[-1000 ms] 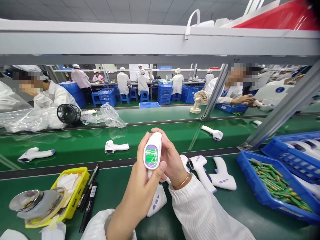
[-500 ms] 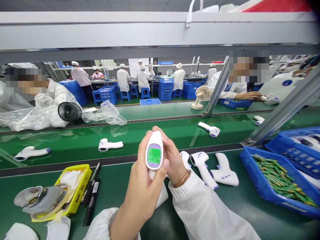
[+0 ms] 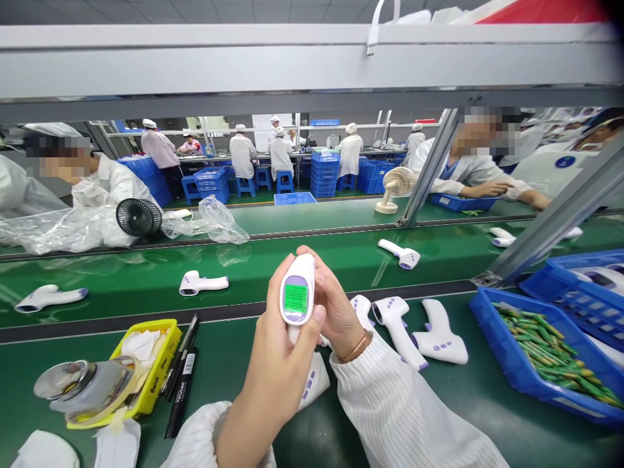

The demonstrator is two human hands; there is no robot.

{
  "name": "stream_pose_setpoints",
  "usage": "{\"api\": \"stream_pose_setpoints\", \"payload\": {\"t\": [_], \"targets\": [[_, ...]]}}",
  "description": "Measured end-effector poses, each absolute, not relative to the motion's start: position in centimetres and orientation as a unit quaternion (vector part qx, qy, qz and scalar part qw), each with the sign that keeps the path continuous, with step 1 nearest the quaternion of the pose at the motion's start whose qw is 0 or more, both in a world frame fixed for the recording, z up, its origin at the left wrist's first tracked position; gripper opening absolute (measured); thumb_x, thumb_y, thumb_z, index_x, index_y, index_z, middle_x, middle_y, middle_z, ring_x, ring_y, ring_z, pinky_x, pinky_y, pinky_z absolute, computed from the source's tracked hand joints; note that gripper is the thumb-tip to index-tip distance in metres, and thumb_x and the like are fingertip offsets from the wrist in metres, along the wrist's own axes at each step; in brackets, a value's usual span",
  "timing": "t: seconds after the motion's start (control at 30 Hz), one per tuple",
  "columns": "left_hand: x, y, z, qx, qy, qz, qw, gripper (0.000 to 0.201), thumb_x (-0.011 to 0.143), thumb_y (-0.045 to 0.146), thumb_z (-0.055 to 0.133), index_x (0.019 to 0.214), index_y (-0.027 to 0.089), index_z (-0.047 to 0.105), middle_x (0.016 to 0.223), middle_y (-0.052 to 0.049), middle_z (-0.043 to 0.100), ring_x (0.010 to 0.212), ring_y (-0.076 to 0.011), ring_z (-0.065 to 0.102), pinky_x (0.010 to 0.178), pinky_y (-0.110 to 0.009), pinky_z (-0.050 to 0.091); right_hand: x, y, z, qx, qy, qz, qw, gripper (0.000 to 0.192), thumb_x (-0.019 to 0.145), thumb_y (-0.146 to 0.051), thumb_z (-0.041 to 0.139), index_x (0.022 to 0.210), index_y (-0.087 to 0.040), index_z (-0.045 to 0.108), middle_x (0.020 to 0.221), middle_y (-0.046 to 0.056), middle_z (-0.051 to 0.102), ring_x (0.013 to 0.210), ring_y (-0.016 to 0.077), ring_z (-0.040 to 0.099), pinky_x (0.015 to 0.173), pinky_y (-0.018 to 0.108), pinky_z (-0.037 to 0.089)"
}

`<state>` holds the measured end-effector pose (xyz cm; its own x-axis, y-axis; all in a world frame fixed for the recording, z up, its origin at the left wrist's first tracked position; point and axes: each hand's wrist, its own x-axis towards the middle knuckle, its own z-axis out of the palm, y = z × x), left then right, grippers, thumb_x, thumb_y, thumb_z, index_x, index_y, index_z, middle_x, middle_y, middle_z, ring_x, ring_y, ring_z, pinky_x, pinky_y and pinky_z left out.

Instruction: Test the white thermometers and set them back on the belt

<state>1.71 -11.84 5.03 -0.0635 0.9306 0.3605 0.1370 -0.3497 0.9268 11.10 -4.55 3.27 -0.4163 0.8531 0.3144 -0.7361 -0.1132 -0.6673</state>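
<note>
Both hands grip 1 thermometer [image 3: 298, 296] at frame center, above the worktop [image 3: 234, 383]. Left hand [image 3: 280, 370] wraps its handle, thumb by the lit green screen; right hand [image 3: 336, 309] closed round the head from behind. Spare units [image 3: 439, 335] lie right of center, yellow tray [image 3: 156, 370] lower left.

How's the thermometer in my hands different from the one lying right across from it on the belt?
The held thermometer stands upright between the left hand and right hand; the belt thermometer lies flat, untouched. The held one's screen glows green toward the camera; the belt one's screen can't be seen. Both are white with purple trim.
</note>
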Motion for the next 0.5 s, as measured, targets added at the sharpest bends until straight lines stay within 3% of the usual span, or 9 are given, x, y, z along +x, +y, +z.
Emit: {"api": "stream_pose_setpoints", "payload": {"t": [0.23, 0.43, 0.5], "targets": [[1.8, -11.8, 5.1, 0.578, 0.462, 0.578, 0.343, 0.056, 0.091, 0.038, 0.059, 0.144, 0.034, 0.04, 0.131, -0.006, 0.059, 0.114, -0.0262, 0.061, 0.091, -0.033, 0.053, 11.1, -4.5, 2.8, -0.035, -0.442, 0.743, 0.501, 0.045, 0.082, -0.039, 0.065, 0.121, -0.03, 0.045, 0.073, -0.007, 0.059, 0.033, 0.0066, 0.044, 0.026, 0.017, 0.036], [1.6, -11.6, 5.2, 0.59, 0.466, 0.573, 0.325, 0.054, 0.093, 0.042, 0.055, 0.144, 0.035, 0.038, 0.146, -0.003, 0.047, 0.126, -0.0237, 0.053, 0.096, -0.03, 0.05, 11.0, -4.1, 2.1, -0.031, -0.445, 0.737, 0.507, 0.045, 0.081, -0.036, 0.067, 0.121, -0.029, 0.047, 0.074, -0.006, 0.058, 0.034, 0.0052, 0.04, 0.027, 0.017, 0.035], [1.4, -11.5, 5.3, 0.593, 0.478, 0.566, 0.316, 0.054, 0.093, 0.043, 0.055, 0.144, 0.035, 0.04, 0.146, -0.003, 0.048, 0.129, -0.0239, 0.051, 0.097, -0.03, 0.049, 10.9, -4.0, 2.3, -0.039, -0.436, 0.736, 0.517, 0.045, 0.078, -0.034, 0.07, 0.118, -0.028, 0.051, 0.076, -0.006, 0.059, 0.042, 0.0062, 0.045, 0.035, 0.017, 0.041]]}}
